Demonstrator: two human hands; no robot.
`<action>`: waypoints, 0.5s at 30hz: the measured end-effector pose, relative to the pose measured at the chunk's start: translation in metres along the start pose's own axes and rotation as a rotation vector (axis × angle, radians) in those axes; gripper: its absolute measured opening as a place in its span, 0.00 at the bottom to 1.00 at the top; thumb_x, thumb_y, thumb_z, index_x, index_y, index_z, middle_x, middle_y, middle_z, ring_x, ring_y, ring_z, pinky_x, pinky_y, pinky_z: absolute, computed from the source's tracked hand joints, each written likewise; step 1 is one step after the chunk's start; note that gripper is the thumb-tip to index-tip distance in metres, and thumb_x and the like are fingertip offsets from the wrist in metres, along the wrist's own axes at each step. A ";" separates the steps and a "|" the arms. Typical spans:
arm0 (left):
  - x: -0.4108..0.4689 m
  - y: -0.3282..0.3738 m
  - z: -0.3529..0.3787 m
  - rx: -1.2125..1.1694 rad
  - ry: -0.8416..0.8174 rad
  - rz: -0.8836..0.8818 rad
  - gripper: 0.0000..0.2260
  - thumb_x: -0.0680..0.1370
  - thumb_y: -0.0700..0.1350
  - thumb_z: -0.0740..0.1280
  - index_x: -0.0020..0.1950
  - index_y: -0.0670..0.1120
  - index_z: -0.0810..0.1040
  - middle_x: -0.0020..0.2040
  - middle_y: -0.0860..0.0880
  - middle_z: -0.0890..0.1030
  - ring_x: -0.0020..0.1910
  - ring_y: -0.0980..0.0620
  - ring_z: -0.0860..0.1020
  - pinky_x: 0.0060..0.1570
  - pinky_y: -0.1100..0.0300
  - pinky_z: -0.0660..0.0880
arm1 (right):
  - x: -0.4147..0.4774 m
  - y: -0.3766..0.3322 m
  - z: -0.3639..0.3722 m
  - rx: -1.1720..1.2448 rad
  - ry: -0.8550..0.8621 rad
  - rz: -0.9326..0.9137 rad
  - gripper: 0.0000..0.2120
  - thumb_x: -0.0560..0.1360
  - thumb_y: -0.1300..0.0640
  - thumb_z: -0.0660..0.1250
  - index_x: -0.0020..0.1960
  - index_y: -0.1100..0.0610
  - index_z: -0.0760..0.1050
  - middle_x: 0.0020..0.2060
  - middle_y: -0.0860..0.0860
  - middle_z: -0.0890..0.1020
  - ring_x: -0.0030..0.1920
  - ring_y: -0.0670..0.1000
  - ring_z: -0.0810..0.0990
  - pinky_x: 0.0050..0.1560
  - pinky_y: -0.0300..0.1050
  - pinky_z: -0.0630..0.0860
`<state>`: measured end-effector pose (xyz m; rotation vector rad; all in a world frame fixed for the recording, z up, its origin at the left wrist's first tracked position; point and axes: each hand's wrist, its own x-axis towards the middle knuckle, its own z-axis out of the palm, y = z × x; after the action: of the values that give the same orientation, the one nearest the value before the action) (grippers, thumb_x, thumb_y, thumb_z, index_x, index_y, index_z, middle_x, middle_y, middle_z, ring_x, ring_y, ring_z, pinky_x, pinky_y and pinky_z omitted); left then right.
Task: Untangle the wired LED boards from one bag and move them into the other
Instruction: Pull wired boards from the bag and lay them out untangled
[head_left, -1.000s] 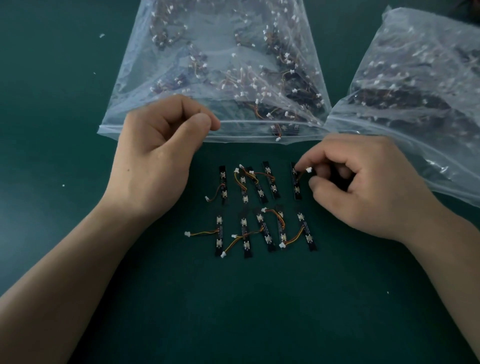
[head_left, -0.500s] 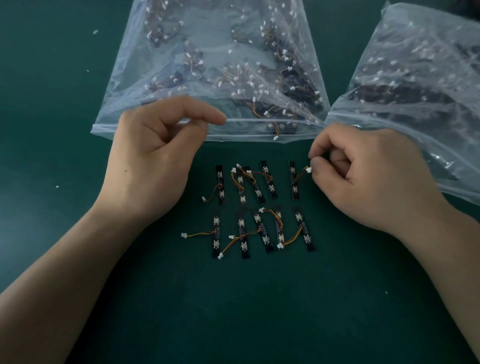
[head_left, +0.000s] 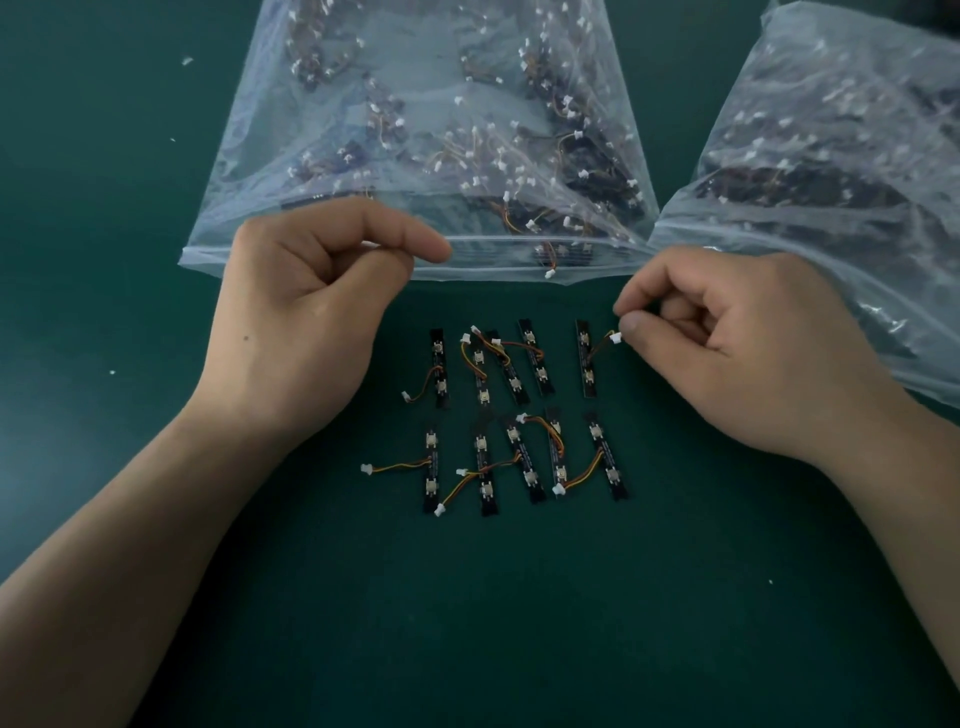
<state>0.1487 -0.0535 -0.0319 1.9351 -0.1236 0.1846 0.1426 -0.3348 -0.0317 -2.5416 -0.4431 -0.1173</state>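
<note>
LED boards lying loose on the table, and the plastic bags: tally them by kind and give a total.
Loose LED boards: 10
Plastic bags: 2
Total: 12
The boards inside the bags are too tangled to count.

bags (head_left: 426, 130): clear glossy crinkled plastic | boards (head_left: 586, 358): matt black, white plastic connectors (head_left: 616, 339) | table (head_left: 519, 623): matt dark green
</note>
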 end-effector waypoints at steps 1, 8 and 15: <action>0.000 0.000 0.000 -0.006 0.003 -0.005 0.13 0.78 0.42 0.66 0.45 0.57 0.87 0.24 0.55 0.65 0.27 0.46 0.59 0.26 0.61 0.55 | 0.000 0.001 0.000 0.003 0.005 -0.002 0.02 0.77 0.52 0.71 0.45 0.45 0.79 0.25 0.45 0.75 0.32 0.50 0.77 0.34 0.42 0.72; 0.001 -0.001 0.000 -0.037 -0.004 -0.021 0.12 0.78 0.41 0.66 0.43 0.55 0.86 0.24 0.55 0.65 0.25 0.51 0.58 0.26 0.62 0.54 | -0.002 0.001 0.005 -0.022 0.048 -0.005 0.03 0.78 0.52 0.70 0.46 0.45 0.78 0.25 0.45 0.75 0.33 0.50 0.77 0.35 0.43 0.75; 0.001 0.000 0.000 -0.011 -0.001 -0.023 0.12 0.78 0.41 0.66 0.44 0.55 0.86 0.24 0.53 0.65 0.26 0.48 0.59 0.26 0.60 0.54 | -0.002 0.002 0.006 -0.008 0.054 0.019 0.05 0.78 0.48 0.66 0.50 0.44 0.80 0.29 0.44 0.79 0.33 0.46 0.78 0.36 0.45 0.77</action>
<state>0.1493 -0.0539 -0.0315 1.9249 -0.1024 0.1671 0.1408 -0.3333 -0.0380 -2.5428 -0.3985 -0.1809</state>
